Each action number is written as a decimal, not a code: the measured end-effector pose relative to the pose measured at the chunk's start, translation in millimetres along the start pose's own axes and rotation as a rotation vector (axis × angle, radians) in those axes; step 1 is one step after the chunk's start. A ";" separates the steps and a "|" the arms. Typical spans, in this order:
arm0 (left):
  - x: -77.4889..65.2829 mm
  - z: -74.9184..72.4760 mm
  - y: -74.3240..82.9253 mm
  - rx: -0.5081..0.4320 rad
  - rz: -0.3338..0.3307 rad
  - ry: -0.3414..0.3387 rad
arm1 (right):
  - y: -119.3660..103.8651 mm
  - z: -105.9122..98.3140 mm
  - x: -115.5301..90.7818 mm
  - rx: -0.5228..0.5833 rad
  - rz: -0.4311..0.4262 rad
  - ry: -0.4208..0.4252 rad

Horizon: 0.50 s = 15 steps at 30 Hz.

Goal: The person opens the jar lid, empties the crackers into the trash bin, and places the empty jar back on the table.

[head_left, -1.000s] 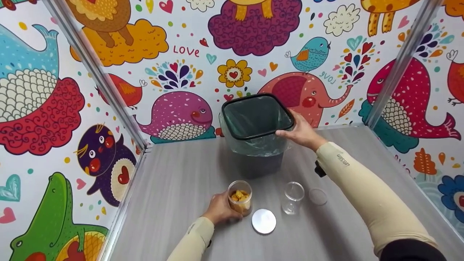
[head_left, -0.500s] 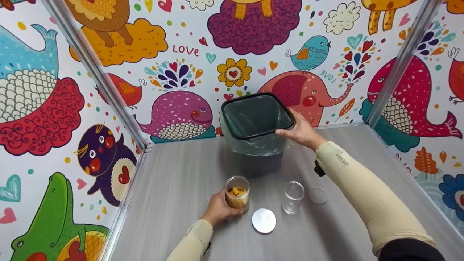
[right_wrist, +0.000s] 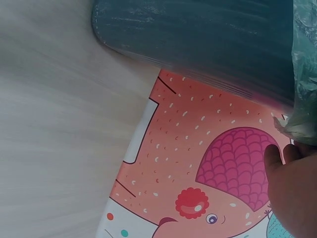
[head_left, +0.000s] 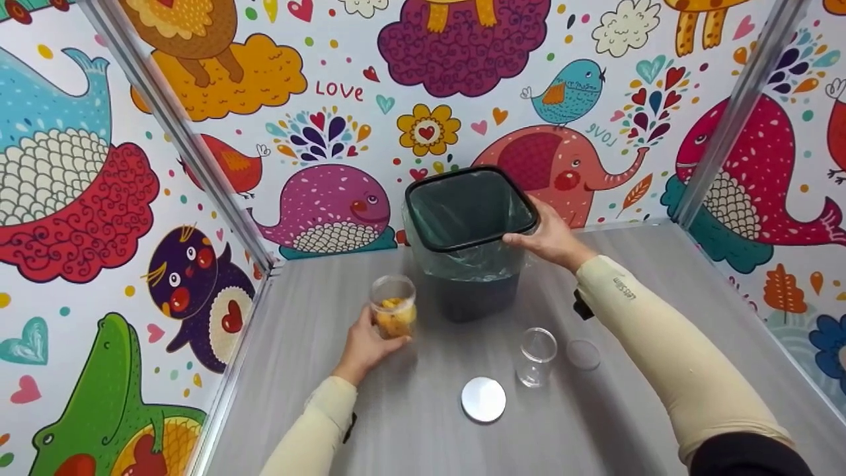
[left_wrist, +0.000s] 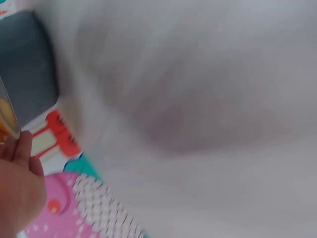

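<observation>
My left hand [head_left: 369,348] grips a clear plastic jar [head_left: 393,291] with yellow-orange chunks inside, held off the table to the left of the bin. The jar's top is uncovered. In the left wrist view, only a slice of the jar [left_wrist: 7,116] shows beside the fingers. My right hand [head_left: 552,239] holds the black rim of a dark trash bin [head_left: 472,297] at its right side, thumb over the front edge. A thin green-tinted bag [head_left: 456,264] lines the bin and folds over its outside. From the right wrist, the hand [right_wrist: 297,188] appears below the bag's hanging edge.
A silver round lid [head_left: 483,399] lies on the grey table [head_left: 317,297]. An empty clear jar [head_left: 536,357] stands to its right, with a clear disc-shaped lid [head_left: 583,355] beside it. Walls with cartoon animal prints [head_left: 344,208] enclose the table at the back and sides.
My left hand has lifted the jar of yellow chunks from near the silver lid, moving it up, left and toward the back. The right hand has stayed on the bin rim.
</observation>
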<state>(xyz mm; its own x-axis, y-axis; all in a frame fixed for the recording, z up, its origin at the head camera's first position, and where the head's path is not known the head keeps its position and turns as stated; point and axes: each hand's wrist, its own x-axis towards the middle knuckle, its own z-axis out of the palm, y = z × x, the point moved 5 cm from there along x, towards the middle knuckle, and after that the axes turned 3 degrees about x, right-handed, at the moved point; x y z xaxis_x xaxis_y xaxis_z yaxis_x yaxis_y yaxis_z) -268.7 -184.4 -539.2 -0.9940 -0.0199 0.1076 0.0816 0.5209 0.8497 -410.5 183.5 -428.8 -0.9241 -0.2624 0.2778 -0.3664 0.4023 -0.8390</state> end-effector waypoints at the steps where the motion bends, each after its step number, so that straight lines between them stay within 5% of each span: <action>1: 4.1 -8.4 5.4 0.002 -0.012 0.016 | -0.2 -0.1 0.0 0.000 -0.004 0.001; 7: 32.5 -56.8 52.9 0.144 0.040 0.116 | 1.2 -1.2 -1.2 -0.043 0.027 -0.002; 15: 71.2 -88.3 127.9 0.517 0.273 0.177 | -0.6 -1.6 -3.0 -0.051 0.049 -0.008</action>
<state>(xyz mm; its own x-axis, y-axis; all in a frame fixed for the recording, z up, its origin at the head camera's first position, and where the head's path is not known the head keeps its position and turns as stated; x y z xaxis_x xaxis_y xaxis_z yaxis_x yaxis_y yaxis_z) -322.6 -194.5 -377.3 -0.9114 0.0543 0.4080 0.2415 0.8732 0.4234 -407.6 185.4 -428.4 -0.9403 -0.2480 0.2330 -0.3259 0.4591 -0.8265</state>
